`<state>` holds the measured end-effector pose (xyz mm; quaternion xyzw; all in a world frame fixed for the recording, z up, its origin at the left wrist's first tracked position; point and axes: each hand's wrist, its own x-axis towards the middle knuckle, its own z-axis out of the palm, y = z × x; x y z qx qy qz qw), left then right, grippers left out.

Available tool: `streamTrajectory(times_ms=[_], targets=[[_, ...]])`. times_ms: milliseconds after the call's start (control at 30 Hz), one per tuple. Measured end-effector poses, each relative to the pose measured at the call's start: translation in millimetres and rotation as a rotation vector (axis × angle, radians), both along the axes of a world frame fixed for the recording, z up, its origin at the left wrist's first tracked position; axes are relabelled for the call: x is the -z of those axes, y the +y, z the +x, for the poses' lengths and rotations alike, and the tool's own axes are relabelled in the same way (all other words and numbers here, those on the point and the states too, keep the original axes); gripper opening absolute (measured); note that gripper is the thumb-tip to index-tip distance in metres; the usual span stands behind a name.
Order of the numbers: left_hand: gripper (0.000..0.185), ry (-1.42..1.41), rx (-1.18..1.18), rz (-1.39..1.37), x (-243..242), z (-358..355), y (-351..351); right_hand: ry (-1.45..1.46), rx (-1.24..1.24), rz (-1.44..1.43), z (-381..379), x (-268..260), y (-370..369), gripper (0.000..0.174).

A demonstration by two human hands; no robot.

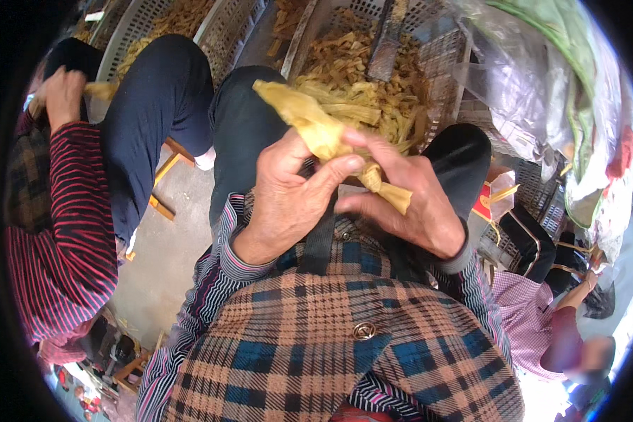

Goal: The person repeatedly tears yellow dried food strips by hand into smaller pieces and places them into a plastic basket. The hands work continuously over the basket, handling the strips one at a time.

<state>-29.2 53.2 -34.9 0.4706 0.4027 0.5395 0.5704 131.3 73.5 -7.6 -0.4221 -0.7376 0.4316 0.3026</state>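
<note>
A yellowish, flat, leathery strip (324, 132) with a knot near its lower right end is held between my two hands, above my lap. My left hand (295, 184) pinches the strip with thumb and fingers just left of the knot. My right hand (406, 195) is slightly blurred; its index finger touches the strip above the knot, and its thumb is apart below. The short tail of the strip lies against the right palm. Beyond my knees, many similar yellow-brown strips (358, 100) lie heaped in a plastic crate (456, 68).
A dark, worn bar (387, 53) slants over the heap. More perforated crates (224, 39) of strips stand at the upper left. A co-worker in a striped sleeve (79, 190) sits close at left. Plastic bags (585, 105) hang at right; another person in a checked garment (525, 316) is at lower right.
</note>
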Motion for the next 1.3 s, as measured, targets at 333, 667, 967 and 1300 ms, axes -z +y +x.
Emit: streamTrajectory(times_ms=[333, 667, 967, 1300], targets=[[0.044, -1.07, 0.003, -0.347, 28, -37, 45, 0.175, 0.492, -0.377, 29, 4, 2, 0.014], [0.037, -0.881, -0.178, -0.244, 27, -53, 113, 0.173, 0.538, -0.002, 13, 16, 103, 0.013], [0.032, -0.793, -0.043, -0.178, -27, 1, 49, 0.107, -0.149, -0.432, -25, 28, 36, 0.031], [0.022, -0.09, 0.304, 0.082, 44, -15, 35, -0.057, 0.024, 0.518, -18, -33, 23, 0.016]])
